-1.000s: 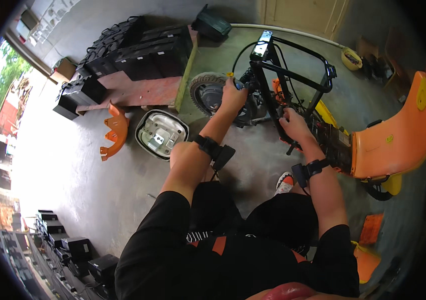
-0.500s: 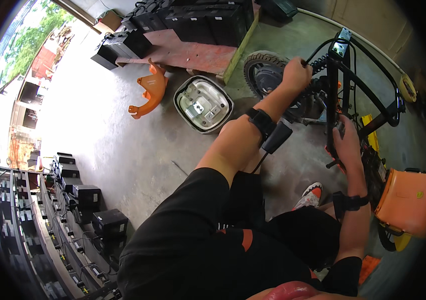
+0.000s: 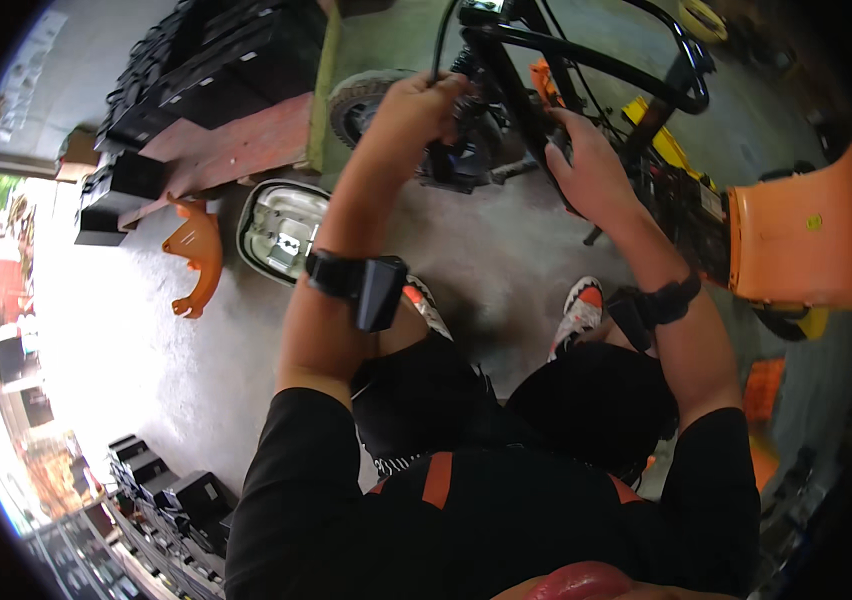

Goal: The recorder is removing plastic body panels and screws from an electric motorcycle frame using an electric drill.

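Observation:
A black vehicle frame (image 3: 516, 85) with bare tubes stands ahead of me, its tyred wheel (image 3: 356, 108) to the left. My left hand (image 3: 416, 120) is closed round a black cable (image 3: 440, 40) that runs up beside the coil spring (image 3: 463, 62). What its fingertips touch below the cable is hidden. Against the slanted frame tube, my right hand (image 3: 594, 172) has its fingers and thumb curled round the tube's edge; the far fingers are out of sight. An orange part (image 3: 544, 82) shows behind the frame, above that hand.
A pale tray-like shell (image 3: 281, 232) and an orange curved panel (image 3: 198, 255) lie on the floor at left. Beyond them, black boxes (image 3: 236, 85) stand on a reddish platform (image 3: 231, 140). An orange body panel (image 3: 796, 235) is at right. More black boxes (image 3: 196, 495) line the lower left.
My view has swung, so the frame and wheel sit farther left and higher. The left hand stays on the cable and the right hand at the tube. Both shoes now show.

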Action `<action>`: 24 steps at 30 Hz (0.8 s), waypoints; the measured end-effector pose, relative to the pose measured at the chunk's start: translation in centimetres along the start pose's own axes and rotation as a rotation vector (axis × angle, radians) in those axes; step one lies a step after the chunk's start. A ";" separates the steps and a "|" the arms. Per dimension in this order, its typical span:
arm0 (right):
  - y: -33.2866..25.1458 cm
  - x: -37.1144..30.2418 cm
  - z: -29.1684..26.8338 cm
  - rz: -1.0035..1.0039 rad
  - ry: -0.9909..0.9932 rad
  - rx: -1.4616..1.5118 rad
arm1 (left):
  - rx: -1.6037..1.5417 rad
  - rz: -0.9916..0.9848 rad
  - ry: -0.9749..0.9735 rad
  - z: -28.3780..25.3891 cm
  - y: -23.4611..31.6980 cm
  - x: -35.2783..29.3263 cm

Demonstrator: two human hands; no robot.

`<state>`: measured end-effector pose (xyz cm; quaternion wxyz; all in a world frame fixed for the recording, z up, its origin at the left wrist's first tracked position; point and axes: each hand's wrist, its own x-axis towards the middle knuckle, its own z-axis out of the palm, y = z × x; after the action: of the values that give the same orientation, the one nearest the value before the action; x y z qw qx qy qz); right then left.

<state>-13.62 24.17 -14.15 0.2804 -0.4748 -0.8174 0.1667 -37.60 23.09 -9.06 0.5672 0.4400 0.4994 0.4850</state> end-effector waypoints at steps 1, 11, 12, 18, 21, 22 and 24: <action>0.1 -0.2 -0.3 0.028 -0.001 -0.008 | -0.093 -0.020 -0.070 -0.3 0.2 -0.4; 4.1 -0.5 -3.5 0.341 0.146 0.033 | 0.226 0.133 -0.386 1.8 1.3 -5.3; 4.4 -0.4 -3.5 0.345 0.148 0.031 | 0.094 0.105 -0.438 2.4 1.0 -5.4; 4.0 -0.3 -2.9 0.265 0.148 0.081 | 0.094 0.167 -0.221 2.7 0.9 -5.4; 3.2 -0.2 -2.6 0.241 0.133 0.131 | 0.058 0.235 -0.101 2.4 1.4 -5.5; 2.9 -0.2 -2.6 0.245 0.131 0.127 | 0.015 0.286 -0.072 2.4 1.5 -5.6; 2.6 0.0 -2.6 0.246 0.138 0.124 | -0.042 0.350 -0.025 2.3 1.7 -5.8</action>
<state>-10.23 25.47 -13.45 0.3420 -0.5634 -0.7202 0.2169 -35.67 17.52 -6.35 0.4895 0.5142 0.3979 0.5811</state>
